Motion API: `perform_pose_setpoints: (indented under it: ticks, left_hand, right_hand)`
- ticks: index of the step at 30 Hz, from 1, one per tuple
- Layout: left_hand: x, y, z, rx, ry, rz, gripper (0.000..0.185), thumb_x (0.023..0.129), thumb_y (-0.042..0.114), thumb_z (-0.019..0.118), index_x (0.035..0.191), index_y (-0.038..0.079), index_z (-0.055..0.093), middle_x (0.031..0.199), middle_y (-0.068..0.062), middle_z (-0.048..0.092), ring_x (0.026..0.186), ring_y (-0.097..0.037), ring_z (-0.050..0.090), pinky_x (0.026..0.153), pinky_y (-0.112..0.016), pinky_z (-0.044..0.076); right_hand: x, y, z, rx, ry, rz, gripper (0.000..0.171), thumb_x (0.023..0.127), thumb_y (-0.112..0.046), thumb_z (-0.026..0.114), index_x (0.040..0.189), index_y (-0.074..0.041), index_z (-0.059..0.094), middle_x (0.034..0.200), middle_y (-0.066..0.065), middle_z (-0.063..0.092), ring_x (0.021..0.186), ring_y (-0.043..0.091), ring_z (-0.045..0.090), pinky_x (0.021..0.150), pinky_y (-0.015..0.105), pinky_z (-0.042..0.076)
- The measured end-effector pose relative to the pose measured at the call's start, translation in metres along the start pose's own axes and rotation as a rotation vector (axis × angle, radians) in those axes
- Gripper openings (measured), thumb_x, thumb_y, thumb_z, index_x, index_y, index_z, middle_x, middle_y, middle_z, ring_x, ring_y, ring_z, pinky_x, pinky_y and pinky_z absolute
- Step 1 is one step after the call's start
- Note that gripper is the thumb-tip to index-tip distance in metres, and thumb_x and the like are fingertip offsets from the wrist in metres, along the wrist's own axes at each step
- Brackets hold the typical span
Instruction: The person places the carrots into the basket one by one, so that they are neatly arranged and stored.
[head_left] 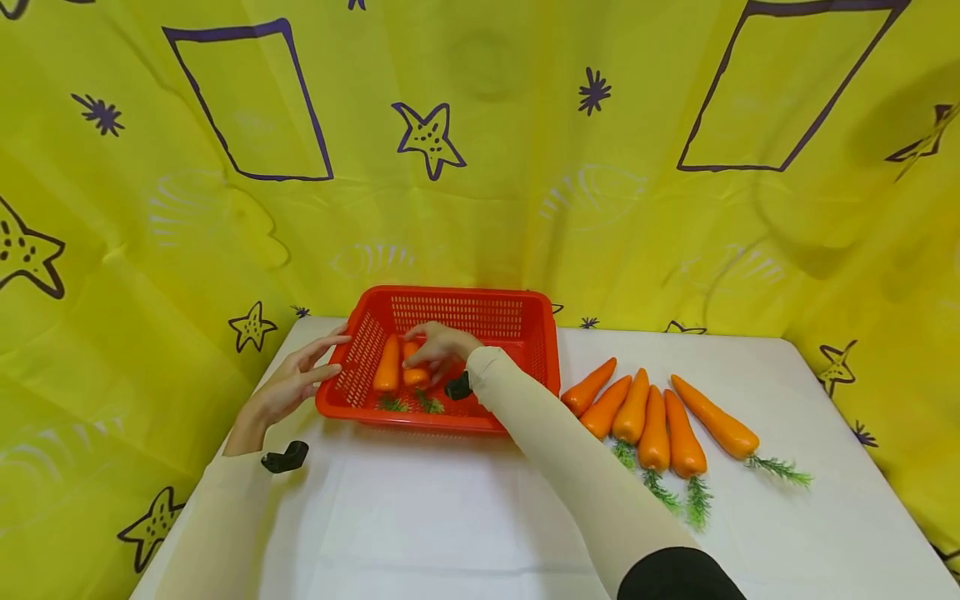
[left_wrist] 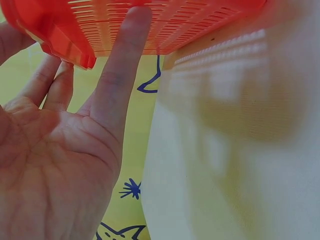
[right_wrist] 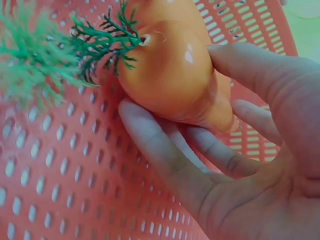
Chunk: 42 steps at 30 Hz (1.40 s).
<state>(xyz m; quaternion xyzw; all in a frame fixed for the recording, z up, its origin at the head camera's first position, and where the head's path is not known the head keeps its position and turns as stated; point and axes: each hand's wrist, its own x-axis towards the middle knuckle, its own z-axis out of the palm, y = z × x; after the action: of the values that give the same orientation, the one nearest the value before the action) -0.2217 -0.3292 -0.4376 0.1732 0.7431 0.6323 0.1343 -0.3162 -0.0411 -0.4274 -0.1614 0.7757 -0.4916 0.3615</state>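
Observation:
A red slotted basket [head_left: 525, 333] stands on the white table. My right hand [head_left: 438, 346] reaches into it and holds an orange toy carrot [head_left: 415, 374], thumb on top and fingers beneath. The right wrist view shows that carrot [right_wrist: 160, 45] with its green leaves [right_wrist: 100, 40], gripped by my right hand [right_wrist: 175, 85] just above the basket floor [right_wrist: 75, 175]. A second carrot [head_left: 387, 364] lies in the basket to its left. My left hand [head_left: 311, 367] is open, straight fingers against the basket's left wall. In the left wrist view, my left hand's fingers [left_wrist: 120, 65] touch the basket [left_wrist: 190, 22] from outside.
Several more carrots [head_left: 652, 417] lie side by side on the table [head_left: 450, 517] right of the basket, leaves toward me. A yellow cloth [head_left: 480, 167] with purple stars hangs behind and at both sides. Black wrist mounts [head_left: 285, 457] sit on both arms.

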Motion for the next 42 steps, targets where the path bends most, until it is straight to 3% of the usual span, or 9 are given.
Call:
perform_pose_setpoints:
  ticks: [5, 14, 30, 37, 42]
  left_hand:
    - [0.001, 0.0, 0.001, -0.015, -0.007, 0.004, 0.05, 0.108, 0.007, 0.049, 0.156, 0.003, 0.036, 0.174, 0.0, 0.004, 0.154, -0.043, 0.01, 0.096, -0.033, 0.054]
    - [0.001, 0.0, 0.0, -0.012, -0.002, 0.004, 0.051, 0.107, 0.006, 0.05, 0.156, 0.002, 0.035, 0.174, -0.002, 0.003, 0.153, -0.043, 0.015, 0.094, -0.035, 0.056]
    - [0.001, 0.002, 0.002, -0.025, 0.018, -0.018, 0.05, 0.107, 0.006, 0.051, 0.155, 0.003, 0.038, 0.174, 0.0, 0.004, 0.152, -0.037, 0.021, 0.093, -0.035, 0.057]
    - [-0.001, 0.003, 0.002, -0.027, 0.025, -0.022, 0.053, 0.106, 0.006, 0.053, 0.156, 0.002, 0.036, 0.174, -0.002, 0.002, 0.142, -0.021, 0.037, 0.091, -0.036, 0.058]
    - [0.0, 0.003, 0.003, -0.025, 0.024, -0.019, 0.053, 0.106, 0.007, 0.053, 0.156, 0.003, 0.036, 0.174, -0.003, 0.003, 0.141, -0.017, 0.037, 0.091, -0.034, 0.058]
  right_hand:
    - [0.0, -0.002, 0.006, 0.041, -0.026, -0.007, 0.072, 0.093, -0.006, 0.075, 0.156, -0.007, 0.041, 0.131, 0.017, 0.058, 0.079, 0.027, 0.069, 0.071, 0.046, 0.063]
    - [0.0, -0.005, 0.012, 0.008, -0.021, 0.01, 0.074, 0.092, -0.008, 0.077, 0.157, -0.009, 0.041, 0.106, 0.012, 0.067, 0.072, 0.025, 0.068, 0.076, 0.046, 0.062]
    - [-0.007, -0.003, 0.009, -0.029, -0.037, -0.014, 0.074, 0.093, -0.013, 0.077, 0.157, -0.011, 0.04, 0.125, 0.013, 0.059, 0.077, 0.03, 0.067, 0.081, 0.049, 0.061]
    - [-0.017, -0.006, -0.001, -0.132, -0.05, -0.01, 0.077, 0.093, -0.017, 0.078, 0.158, -0.016, 0.038, 0.13, 0.015, 0.056, 0.085, 0.033, 0.069, 0.078, 0.047, 0.062]
    - [-0.03, -0.013, -0.013, -0.231, -0.077, -0.035, 0.076, 0.094, -0.016, 0.077, 0.159, -0.015, 0.038, 0.151, 0.021, 0.044, 0.096, 0.035, 0.07, 0.077, 0.045, 0.062]
